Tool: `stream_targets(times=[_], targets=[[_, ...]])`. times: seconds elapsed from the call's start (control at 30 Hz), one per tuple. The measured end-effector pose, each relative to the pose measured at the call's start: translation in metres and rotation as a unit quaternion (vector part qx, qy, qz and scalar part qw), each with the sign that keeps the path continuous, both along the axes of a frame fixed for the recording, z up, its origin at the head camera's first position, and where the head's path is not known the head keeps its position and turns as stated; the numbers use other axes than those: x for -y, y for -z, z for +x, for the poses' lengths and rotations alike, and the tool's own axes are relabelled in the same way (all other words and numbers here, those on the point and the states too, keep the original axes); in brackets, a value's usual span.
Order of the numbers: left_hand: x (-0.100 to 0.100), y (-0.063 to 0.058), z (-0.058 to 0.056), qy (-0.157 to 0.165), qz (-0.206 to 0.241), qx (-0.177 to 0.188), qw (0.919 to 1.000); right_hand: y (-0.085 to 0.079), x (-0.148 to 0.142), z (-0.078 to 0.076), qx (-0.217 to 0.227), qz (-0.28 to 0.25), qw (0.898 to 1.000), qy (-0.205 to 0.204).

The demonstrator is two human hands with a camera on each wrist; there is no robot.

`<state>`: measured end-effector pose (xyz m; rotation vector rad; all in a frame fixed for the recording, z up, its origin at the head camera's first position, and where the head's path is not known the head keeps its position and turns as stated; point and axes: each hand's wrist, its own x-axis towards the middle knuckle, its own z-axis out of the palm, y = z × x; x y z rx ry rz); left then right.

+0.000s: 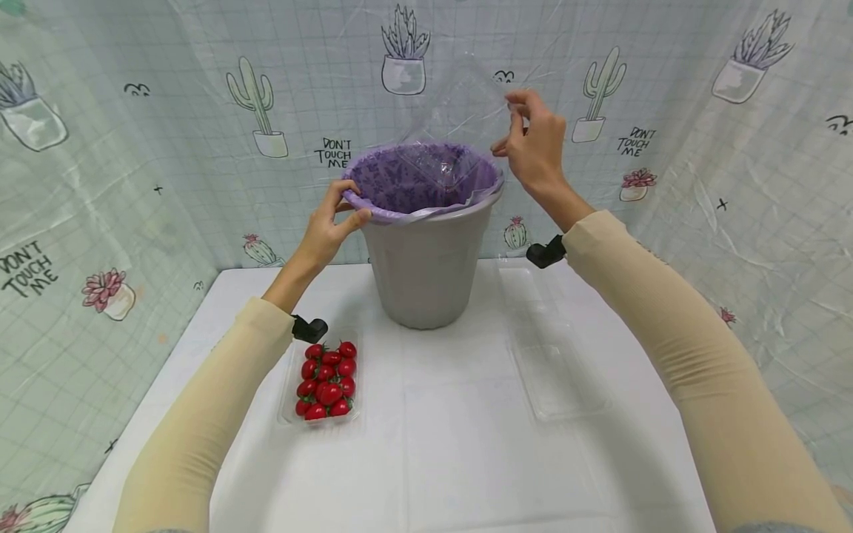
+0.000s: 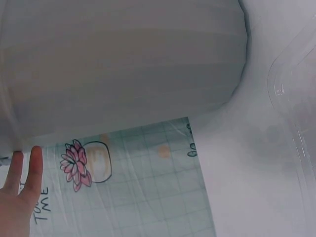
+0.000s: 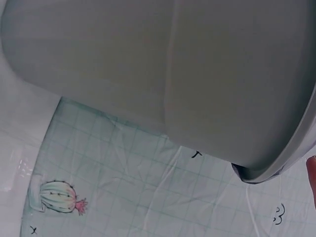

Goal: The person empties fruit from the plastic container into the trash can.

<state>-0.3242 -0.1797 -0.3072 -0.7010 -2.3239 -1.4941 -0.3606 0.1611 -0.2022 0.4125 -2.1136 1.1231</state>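
1. Head view: a grey trash bin (image 1: 426, 270) stands on the white table (image 1: 433, 437), near its far edge. A purple bin bag (image 1: 406, 178) with dark marks lines it and folds over the rim.
2. The left hand (image 1: 329, 226) grips the bin's rim on its left side, with the thumb and fingers on the purple bag.
3. The right hand (image 1: 536, 141) is up high, to the right of the bin. Its fingers pinch the edge of a clear plastic container (image 1: 460, 111).
4. That container is tilted over the bin's mouth. Its low corner shows in front of the purple inside; I cannot tell if it touches the bag.
5. On the left of the table, just past the left sleeve (image 1: 200, 414), sits a clear box of red cherry tomatoes (image 1: 326, 381) with bits of green stem.
6. On the right lie clear plastic trays (image 1: 560, 381), hard to see on the white.
7. Behind it all hangs a pale green curtain (image 1: 193, 148) with drawn cactus pots and the words "DON'T TOUCH ME".
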Motion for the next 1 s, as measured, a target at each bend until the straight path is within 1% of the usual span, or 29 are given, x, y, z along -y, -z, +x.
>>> stream_targets(times=[0.13,0.27,0.43,0.6,0.7,0.8,1.0], targets=[[0.000,0.001,0.000,-0.001,-0.002,-0.001,1.0000,-0.002,-0.002,0.003,0.010,-0.042,0.999,-0.018],[0.000,0.000,0.001,0.000,0.000,-0.002,1.0000,-0.008,-0.007,0.007,0.022,-0.104,0.993,-0.048],[-0.001,-0.001,0.001,0.002,0.000,-0.005,1.0000,-0.014,-0.017,0.018,0.068,-0.176,0.978,-0.089],[-0.001,-0.001,0.001,0.003,-0.003,-0.006,1.0000,-0.018,-0.024,0.032,0.108,-0.222,0.961,-0.124],[-0.001,-0.002,0.001,0.004,0.000,-0.005,1.0000,-0.019,-0.028,0.036,0.118,-0.252,0.949,-0.151],[-0.001,-0.003,0.002,0.004,0.000,-0.004,1.0000,-0.018,-0.031,0.038,0.121,-0.274,0.939,-0.169],[-0.002,-0.003,0.003,0.003,-0.004,-0.004,1.0000,-0.015,-0.034,0.048,0.126,-0.290,0.928,-0.196]])
